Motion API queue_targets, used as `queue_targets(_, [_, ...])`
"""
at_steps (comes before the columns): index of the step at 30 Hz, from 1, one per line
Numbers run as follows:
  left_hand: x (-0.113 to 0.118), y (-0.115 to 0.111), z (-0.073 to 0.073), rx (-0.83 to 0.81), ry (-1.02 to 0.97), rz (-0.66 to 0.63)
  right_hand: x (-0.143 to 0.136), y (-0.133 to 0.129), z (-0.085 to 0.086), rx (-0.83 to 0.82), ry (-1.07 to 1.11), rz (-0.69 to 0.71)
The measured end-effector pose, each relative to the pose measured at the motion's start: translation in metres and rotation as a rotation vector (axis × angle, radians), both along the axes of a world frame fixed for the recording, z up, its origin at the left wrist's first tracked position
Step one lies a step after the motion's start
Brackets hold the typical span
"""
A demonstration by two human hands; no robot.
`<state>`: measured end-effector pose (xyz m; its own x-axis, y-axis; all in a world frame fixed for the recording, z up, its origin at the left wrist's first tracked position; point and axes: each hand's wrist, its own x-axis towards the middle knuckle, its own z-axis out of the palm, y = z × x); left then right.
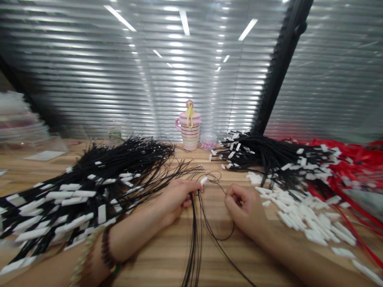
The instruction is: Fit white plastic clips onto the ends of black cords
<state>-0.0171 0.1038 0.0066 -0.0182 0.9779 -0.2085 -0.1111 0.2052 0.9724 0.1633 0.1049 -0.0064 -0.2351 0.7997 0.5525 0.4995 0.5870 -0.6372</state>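
Observation:
My left hand [176, 197], with beaded bracelets on the wrist, is closed at the middle of the table. A small white tag [204, 180] sticks out at its fingertips, and a bundle of thin black cords [194, 239] hangs down from the same grip toward me. To the right, my right hand [243, 205] is closed, thumb and finger pinching a single black cord [225, 193]. That cord loops between the two hands. Left of my left hand lies a big pile of black cords [125, 155] with white tags [72, 194] on their near ends.
Loose white tags [311, 217] lie heaped at the right. Behind them is another bundle of black cords [269, 149], beside red ribbons [359, 159]. A striped lidded mug [190, 133] and a small tub of beads [208, 142] stand at the back before metal blinds [125, 71].

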Motion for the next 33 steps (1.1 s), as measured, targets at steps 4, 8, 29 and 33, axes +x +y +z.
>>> queue_targets(4, [0.0034, -0.0026, 0.0033, -0.028, 0.083, -0.003, -0.0020, 0.0032, -0.0014, -0.062, 0.037, -0.001])
queue_targets(8, [0.0078, -0.0055, 0.0075, -0.057, 0.165, -0.064, -0.0033, 0.0057, -0.0034, -0.113, 0.085, 0.031])
queue_targets(29, [0.0077, -0.0084, 0.0089, -0.038, 0.307, -0.137, -0.0017, 0.0013, -0.0017, -0.074, -0.025, 0.082])
queue_targets(33, [0.0075, -0.0082, 0.0083, -0.049, 0.307, -0.135, -0.0022, 0.0012, -0.0014, -0.113, -0.015, 0.122])
